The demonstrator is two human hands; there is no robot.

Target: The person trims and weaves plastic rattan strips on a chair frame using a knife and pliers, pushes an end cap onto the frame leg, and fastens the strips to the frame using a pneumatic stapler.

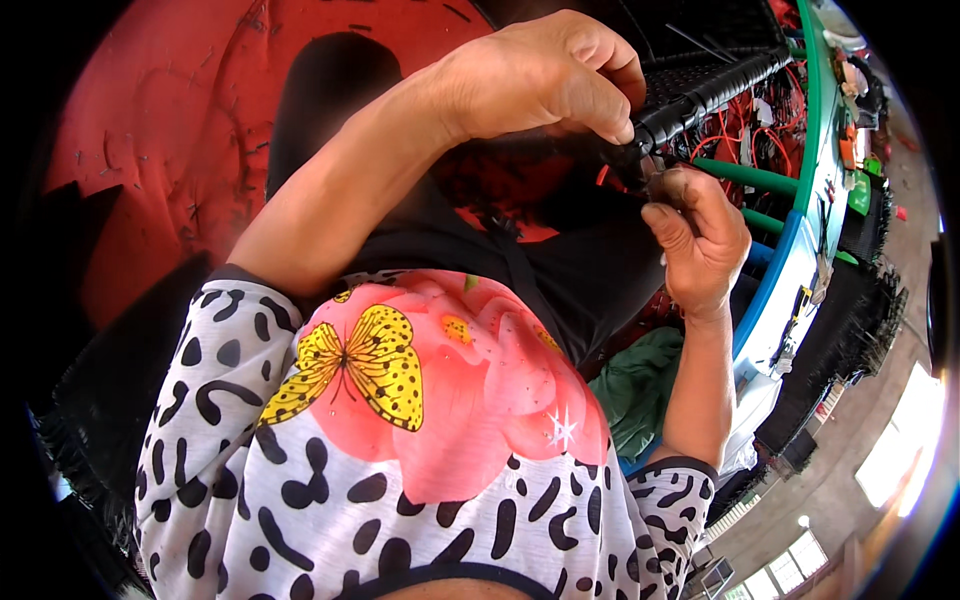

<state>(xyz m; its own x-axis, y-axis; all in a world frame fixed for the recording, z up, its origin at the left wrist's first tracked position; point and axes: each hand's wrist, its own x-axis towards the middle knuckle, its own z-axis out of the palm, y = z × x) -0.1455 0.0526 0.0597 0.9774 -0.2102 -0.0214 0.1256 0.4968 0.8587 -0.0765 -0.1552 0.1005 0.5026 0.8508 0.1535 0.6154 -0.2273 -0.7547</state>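
My left hand (pixel 545 75) reaches across from the left and pinches the end of a black ribbed coil (pixel 700 95) that borders a black mesh panel (pixel 700 40). My right hand (pixel 700 235) is raised just below it, fingers curled shut around a small dark piece at the coil's end (pixel 650 180); what that piece is I cannot tell. Both hands meet at the coil's lower end, almost touching. My patterned shirt (pixel 400 420) with a yellow butterfly fills the lower picture.
A red surface (pixel 170 130) lies at upper left. A green and blue framed workbench (pixel 800 220) with red wires and small tools runs along the right. Green cloth (pixel 640 385) sits by my right elbow. Black mesh stacks (pixel 850 330) stand at right.
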